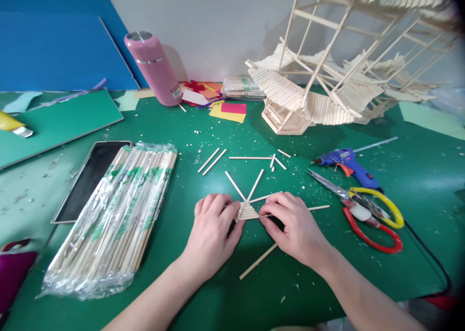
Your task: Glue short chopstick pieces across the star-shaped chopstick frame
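A small tapered panel of wooden sticks lies on the green tabletop between my hands, with longer sticks fanning out from its tip. My left hand grips the panel's left edge, thumb in front and fingers curled behind. At the lower right corner of the panel, my right hand pinches with thumb and forefinger; a stick end shows there. One stick runs out from under the right hand toward the front, and another stick pokes out past its knuckles. Cut sticks lie farther back.
To the right are scissors and a blue glue gun with a cord. A stick pagoda model towers behind. On the left, bagged chopsticks overlap a dark tablet. A pink flask and coloured paper stand at the back.
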Action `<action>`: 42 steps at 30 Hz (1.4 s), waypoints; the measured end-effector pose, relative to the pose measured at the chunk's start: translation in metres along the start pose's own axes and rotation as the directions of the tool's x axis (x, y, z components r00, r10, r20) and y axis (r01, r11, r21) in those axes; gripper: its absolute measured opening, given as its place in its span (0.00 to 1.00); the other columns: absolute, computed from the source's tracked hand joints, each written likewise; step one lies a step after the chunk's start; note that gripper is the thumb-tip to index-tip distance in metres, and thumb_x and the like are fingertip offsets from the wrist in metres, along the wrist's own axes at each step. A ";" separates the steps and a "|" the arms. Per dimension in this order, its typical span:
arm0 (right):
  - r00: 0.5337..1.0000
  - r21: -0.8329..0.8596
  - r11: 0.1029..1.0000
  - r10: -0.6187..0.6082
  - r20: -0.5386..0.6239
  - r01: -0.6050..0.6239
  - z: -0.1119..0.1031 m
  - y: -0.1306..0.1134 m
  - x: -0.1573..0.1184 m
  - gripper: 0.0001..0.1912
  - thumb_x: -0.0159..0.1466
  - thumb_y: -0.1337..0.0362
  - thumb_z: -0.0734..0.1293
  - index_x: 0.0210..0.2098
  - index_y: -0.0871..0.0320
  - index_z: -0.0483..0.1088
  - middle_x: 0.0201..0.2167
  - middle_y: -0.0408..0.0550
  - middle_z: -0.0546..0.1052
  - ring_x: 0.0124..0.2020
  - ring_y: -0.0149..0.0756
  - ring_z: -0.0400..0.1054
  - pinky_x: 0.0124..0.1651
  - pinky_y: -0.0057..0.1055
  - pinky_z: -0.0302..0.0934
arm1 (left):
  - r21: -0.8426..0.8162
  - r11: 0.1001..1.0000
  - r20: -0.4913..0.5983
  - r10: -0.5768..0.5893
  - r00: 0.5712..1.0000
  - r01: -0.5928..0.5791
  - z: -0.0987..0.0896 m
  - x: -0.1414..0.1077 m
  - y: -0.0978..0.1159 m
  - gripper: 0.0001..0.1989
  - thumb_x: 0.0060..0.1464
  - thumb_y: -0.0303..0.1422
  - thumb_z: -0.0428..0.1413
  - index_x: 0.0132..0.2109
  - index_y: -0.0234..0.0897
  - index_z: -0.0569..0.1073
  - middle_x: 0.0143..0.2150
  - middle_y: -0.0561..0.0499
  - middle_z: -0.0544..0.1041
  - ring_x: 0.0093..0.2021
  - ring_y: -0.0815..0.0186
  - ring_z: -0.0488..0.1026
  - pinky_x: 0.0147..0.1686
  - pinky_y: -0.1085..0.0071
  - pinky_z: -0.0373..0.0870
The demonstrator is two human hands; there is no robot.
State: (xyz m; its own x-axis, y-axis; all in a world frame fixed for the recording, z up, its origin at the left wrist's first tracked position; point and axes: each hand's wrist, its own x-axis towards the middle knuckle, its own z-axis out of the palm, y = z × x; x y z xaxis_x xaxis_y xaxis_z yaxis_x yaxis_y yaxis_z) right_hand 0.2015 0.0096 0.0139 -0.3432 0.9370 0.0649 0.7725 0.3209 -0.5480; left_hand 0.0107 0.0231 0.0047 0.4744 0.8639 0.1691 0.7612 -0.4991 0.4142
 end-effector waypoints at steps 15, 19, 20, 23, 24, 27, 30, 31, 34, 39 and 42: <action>1.000 -0.006 1.000 -0.009 -0.010 0.009 0.000 0.001 0.001 0.05 0.59 0.68 0.61 0.33 0.55 0.68 0.35 0.45 0.70 0.37 0.35 0.63 0.40 0.34 0.54 | -0.001 1.000 0.004 -0.001 1.000 0.001 0.000 0.000 -0.001 0.09 0.55 0.32 0.48 0.42 0.36 0.69 0.39 0.46 0.67 0.40 0.60 0.62 0.39 0.61 0.59; 1.000 -0.005 1.000 -0.008 -0.005 0.008 0.000 0.001 0.001 0.05 0.59 0.68 0.61 0.32 0.55 0.68 0.35 0.46 0.70 0.37 0.36 0.63 0.39 0.34 0.54 | -0.001 1.000 -0.003 -0.002 1.000 0.002 0.000 0.000 -0.001 0.09 0.55 0.32 0.48 0.42 0.36 0.69 0.39 0.46 0.67 0.40 0.60 0.62 0.39 0.61 0.60; 1.000 -0.006 1.000 -0.008 -0.003 0.008 0.000 0.001 0.001 0.05 0.59 0.68 0.61 0.32 0.55 0.68 0.35 0.46 0.70 0.37 0.36 0.63 0.39 0.34 0.54 | -0.001 1.000 -0.005 -0.001 1.000 0.001 0.000 0.000 -0.001 0.09 0.55 0.32 0.48 0.42 0.36 0.69 0.39 0.46 0.67 0.40 0.60 0.62 0.39 0.61 0.60; 1.000 -0.009 1.000 -0.005 0.001 0.005 0.000 0.000 0.001 0.05 0.60 0.68 0.61 0.32 0.55 0.68 0.35 0.46 0.70 0.37 0.36 0.62 0.39 0.34 0.53 | -0.001 1.000 -0.005 0.001 1.000 -0.001 0.000 0.000 -0.001 0.09 0.55 0.32 0.48 0.42 0.36 0.69 0.39 0.46 0.67 0.40 0.60 0.62 0.39 0.61 0.60; 1.000 -0.011 1.000 -0.003 0.004 0.003 0.000 0.000 0.001 0.05 0.60 0.68 0.61 0.33 0.55 0.68 0.35 0.46 0.70 0.37 0.35 0.62 0.39 0.34 0.53 | -0.001 1.000 -0.005 0.000 1.000 0.000 0.000 0.000 -0.001 0.09 0.55 0.32 0.48 0.42 0.36 0.69 0.39 0.46 0.67 0.40 0.60 0.62 0.39 0.61 0.60; 1.000 -0.022 1.000 -0.003 0.007 0.003 -0.001 0.000 0.001 0.05 0.60 0.68 0.61 0.33 0.55 0.68 0.35 0.45 0.70 0.37 0.35 0.62 0.39 0.34 0.53 | -0.002 1.000 -0.006 -0.001 1.000 0.001 0.000 0.000 -0.001 0.09 0.55 0.32 0.48 0.42 0.36 0.69 0.39 0.46 0.67 0.40 0.60 0.62 0.39 0.61 0.60; 1.000 -0.042 0.999 -0.007 0.006 0.007 -0.002 0.000 0.001 0.05 0.60 0.68 0.61 0.33 0.55 0.68 0.35 0.45 0.70 0.37 0.34 0.63 0.39 0.33 0.54 | -0.005 1.000 -0.005 -0.004 1.000 0.004 -0.001 0.000 0.000 0.09 0.55 0.32 0.48 0.42 0.36 0.69 0.39 0.46 0.67 0.40 0.60 0.62 0.39 0.61 0.60; 1.000 -0.048 0.999 -0.008 0.007 0.008 -0.002 0.000 0.001 0.05 0.60 0.68 0.61 0.33 0.55 0.68 0.35 0.45 0.70 0.37 0.34 0.63 0.39 0.33 0.54 | -0.005 1.000 -0.005 -0.005 1.000 0.005 -0.001 0.000 0.000 0.09 0.54 0.32 0.48 0.42 0.36 0.69 0.39 0.46 0.68 0.40 0.60 0.62 0.39 0.61 0.60; 1.000 -0.058 0.998 -0.009 0.014 0.010 -0.002 0.000 0.002 0.05 0.60 0.68 0.61 0.33 0.54 0.68 0.35 0.45 0.70 0.37 0.35 0.63 0.39 0.33 0.54 | -0.004 1.000 -0.002 -0.008 1.000 0.008 -0.003 0.001 0.001 0.10 0.53 0.32 0.49 0.42 0.36 0.69 0.39 0.46 0.68 0.40 0.59 0.63 0.39 0.61 0.59; 0.999 -0.058 0.998 -0.009 0.035 0.011 -0.002 0.000 0.002 0.05 0.60 0.68 0.60 0.33 0.54 0.68 0.35 0.45 0.70 0.37 0.35 0.63 0.39 0.34 0.53 | 0.006 1.000 0.003 -0.007 1.000 0.007 -0.004 0.001 0.003 0.11 0.51 0.33 0.51 0.42 0.37 0.69 0.39 0.46 0.68 0.40 0.58 0.63 0.40 0.59 0.59; 0.999 -0.053 0.998 -0.023 0.036 0.025 -0.003 0.001 0.002 0.06 0.61 0.68 0.60 0.33 0.55 0.68 0.35 0.45 0.70 0.37 0.35 0.63 0.39 0.34 0.53 | 0.015 1.000 0.001 -0.012 1.000 0.012 -0.005 0.000 0.003 0.11 0.50 0.34 0.52 0.42 0.37 0.69 0.39 0.46 0.68 0.41 0.58 0.63 0.40 0.59 0.59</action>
State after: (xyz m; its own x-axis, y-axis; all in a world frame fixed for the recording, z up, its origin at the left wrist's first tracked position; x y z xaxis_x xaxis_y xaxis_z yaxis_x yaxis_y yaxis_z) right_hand 0.2030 0.0118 0.0157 -0.3802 0.9237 0.0476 0.7910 0.3514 -0.5008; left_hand 0.0112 0.0220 0.0108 0.4655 0.8699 0.1633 0.7733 -0.4895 0.4031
